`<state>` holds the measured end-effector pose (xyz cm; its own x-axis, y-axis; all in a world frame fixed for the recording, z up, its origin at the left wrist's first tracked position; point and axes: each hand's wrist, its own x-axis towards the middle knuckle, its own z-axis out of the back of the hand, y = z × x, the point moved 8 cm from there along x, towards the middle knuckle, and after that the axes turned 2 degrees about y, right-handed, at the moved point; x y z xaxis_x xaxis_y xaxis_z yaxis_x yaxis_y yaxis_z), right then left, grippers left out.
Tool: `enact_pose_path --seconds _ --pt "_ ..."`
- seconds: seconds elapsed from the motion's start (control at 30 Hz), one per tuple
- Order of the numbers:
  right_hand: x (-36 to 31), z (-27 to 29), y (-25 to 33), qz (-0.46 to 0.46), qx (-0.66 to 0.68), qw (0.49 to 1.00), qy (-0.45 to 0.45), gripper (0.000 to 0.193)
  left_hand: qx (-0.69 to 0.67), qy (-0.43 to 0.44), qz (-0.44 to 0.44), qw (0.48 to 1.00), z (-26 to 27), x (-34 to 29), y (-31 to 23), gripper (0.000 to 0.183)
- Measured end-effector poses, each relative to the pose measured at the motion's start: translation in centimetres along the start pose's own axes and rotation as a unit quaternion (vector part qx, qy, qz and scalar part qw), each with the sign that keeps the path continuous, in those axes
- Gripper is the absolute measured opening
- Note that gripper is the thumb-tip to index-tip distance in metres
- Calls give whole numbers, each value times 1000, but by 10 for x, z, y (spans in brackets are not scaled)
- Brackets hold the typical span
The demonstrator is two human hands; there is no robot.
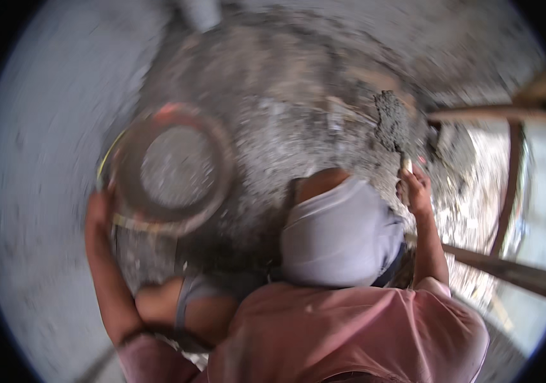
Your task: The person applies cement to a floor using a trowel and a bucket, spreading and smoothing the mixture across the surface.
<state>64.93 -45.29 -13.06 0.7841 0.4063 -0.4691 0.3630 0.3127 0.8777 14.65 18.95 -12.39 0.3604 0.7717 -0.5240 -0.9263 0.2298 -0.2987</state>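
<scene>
Right hand (417, 190) has fingers wrapped round trowel handle (407, 166) behind mortar (391, 121); left hand (101, 204) is at tub rim (225, 169), fingers too blurred to tell.

I can see the left arm (108, 281) reaching out wide, its blurred left hand (100, 203) curled inward. Well apart from it, the right arm (432, 254) stretches forward, the right hand (417, 189) wrapped in a fist-like grip.

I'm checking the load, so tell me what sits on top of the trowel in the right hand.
A lumpy grey mix sits on the trowel, whose pale handle the right hand grips. The blade underneath is covered, so it cannot be seen.
</scene>
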Motion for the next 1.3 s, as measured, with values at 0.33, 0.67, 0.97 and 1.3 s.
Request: enact_pose_path --seconds 0.33,0.67,0.97,1.3 --pt "-6 -323 151 197 -409 798 396 42 -367 4 85 926 -21 -12 24 37" --pt "26 -35 42 -36 -64 991 -115 20 -97 21 6 995 -4 8 12 37" --pt "55 244 -63 -113 -423 821 -366 15 -360 117 105 920 -26 3 42 35" --pt "122 328 -131 -103 125 880 -446 9 -188 16 148 971 10 -44 3 57"
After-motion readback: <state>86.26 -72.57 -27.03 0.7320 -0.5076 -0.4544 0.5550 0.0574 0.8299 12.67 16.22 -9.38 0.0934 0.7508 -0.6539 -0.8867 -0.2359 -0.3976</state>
